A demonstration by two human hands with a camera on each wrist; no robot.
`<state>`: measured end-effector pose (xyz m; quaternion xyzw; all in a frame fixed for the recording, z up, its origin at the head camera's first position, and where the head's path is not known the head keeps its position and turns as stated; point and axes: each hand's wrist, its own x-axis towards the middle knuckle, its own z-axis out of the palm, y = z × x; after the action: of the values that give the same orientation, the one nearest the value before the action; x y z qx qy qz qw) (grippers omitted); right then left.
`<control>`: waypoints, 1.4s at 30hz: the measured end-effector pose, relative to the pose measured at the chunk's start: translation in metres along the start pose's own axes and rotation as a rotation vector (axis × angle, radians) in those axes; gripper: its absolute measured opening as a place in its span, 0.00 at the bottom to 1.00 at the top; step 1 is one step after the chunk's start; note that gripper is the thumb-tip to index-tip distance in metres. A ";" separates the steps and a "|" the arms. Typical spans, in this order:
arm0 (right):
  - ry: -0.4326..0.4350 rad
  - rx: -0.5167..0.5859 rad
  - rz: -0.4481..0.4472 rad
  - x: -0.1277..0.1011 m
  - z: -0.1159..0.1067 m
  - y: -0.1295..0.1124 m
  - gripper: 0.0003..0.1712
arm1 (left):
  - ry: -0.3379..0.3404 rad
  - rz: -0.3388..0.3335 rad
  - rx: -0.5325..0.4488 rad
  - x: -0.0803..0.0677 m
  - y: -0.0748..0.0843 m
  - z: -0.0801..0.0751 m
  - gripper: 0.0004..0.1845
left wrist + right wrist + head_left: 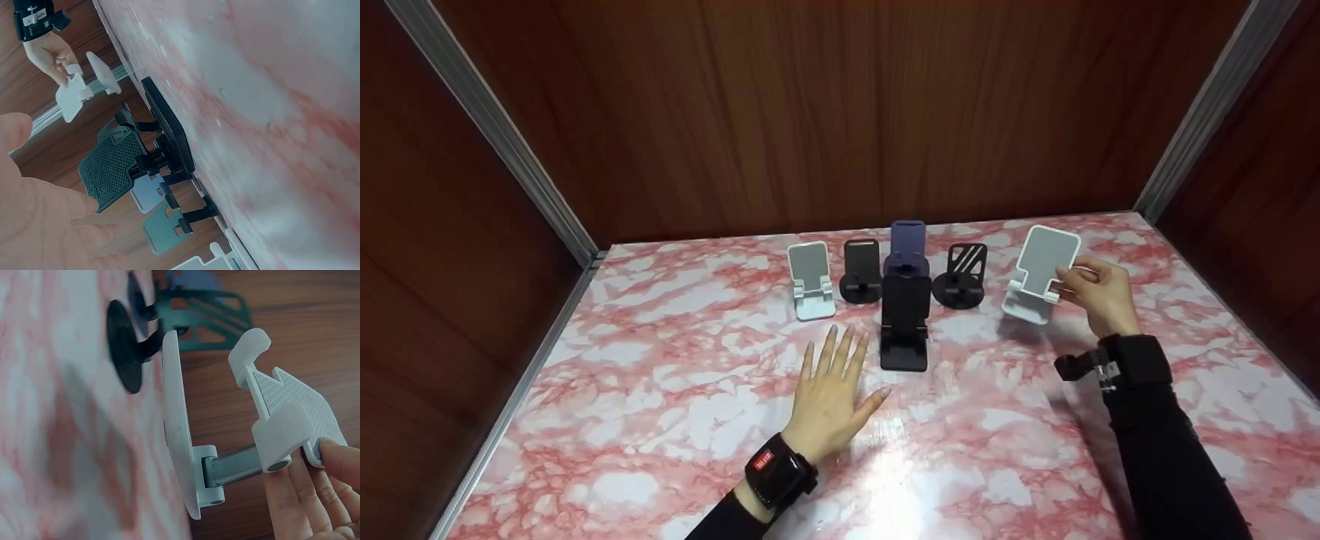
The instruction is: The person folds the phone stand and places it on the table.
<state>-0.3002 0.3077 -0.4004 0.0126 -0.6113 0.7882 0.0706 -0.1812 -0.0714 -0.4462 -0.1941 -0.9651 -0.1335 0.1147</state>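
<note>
Plainly, the right hand (pixel 1104 294) pinches the rightmost stand (pixel 1046 256) by one plate edge above the table (pixel 997 442), where a loosened grip could drop it, while the left hand (pixel 826 401) spreads empty.

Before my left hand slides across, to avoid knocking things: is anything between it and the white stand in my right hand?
Yes: the black stand in front of the purple stand stands between your left hand and the white stand in your right hand.

Black sleeves (pixel 1177 465) accompany boxy black wrist cameras (pixel 1141 361).
</note>
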 end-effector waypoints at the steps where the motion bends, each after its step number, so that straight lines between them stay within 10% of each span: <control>1: -0.010 0.003 -0.011 -0.002 0.002 -0.002 0.10 | -0.001 -0.003 -0.001 0.001 0.000 0.000 0.41; 21: -0.174 -0.048 -0.162 -0.039 0.061 -0.027 0.09 | -0.071 -0.057 -0.112 0.015 -0.010 0.000 0.39; 42: -0.261 -0.171 -0.140 -0.064 0.119 -0.020 0.08 | -0.050 -0.014 -0.917 0.039 -0.006 -0.007 0.30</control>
<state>-0.2425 0.1911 -0.3582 0.1514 -0.6779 0.7179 0.0460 -0.2171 -0.0658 -0.4305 -0.2214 -0.8102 -0.5426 -0.0073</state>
